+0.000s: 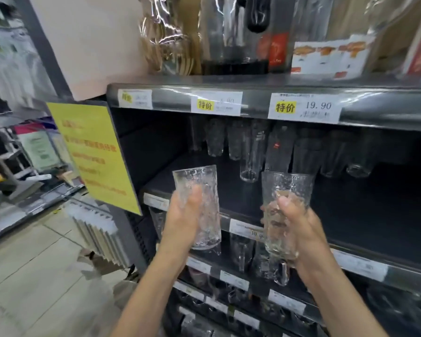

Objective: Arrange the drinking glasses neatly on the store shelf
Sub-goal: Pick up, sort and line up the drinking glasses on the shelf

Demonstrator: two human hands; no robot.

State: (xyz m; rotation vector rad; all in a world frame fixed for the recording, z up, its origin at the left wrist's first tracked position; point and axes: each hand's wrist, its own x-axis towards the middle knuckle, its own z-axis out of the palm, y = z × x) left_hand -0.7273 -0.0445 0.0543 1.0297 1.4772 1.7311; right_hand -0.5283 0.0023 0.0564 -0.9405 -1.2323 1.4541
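Glass, clear and rippled, is in both of the person's hands, one tumbler each, held up in front of the dark shelf [350,205]. The left hand [181,224] grips the left glass [196,178] around its lower half. The thumb lies up the near face and the fingers are wrapped round the far side, showing faintly through the wall. The rim stands free above the thumb at 12 o'clock, and the base shows past the palm at 5 o'clock. At 3 o'clock from it, and well apart, the right hand [301,232] holds the right glass [288,188] the same way. Its thumb crosses the near side and its fingers curl behind, blurred through the glass at 9 o'clock of the thumb. That rim also rises clear of the fingers. Both tumblers are roughly upright and neither touches the shelf board.

At 12 o'clock from the hands, a row of glasses [252,152] stands at the back of the shelf. Above it a price label [304,109] reads 19.90. A yellow sign [95,154] hangs on the shelf end at 9 o'clock. More glassware [243,251] sits on the tier at 6 o'clock.
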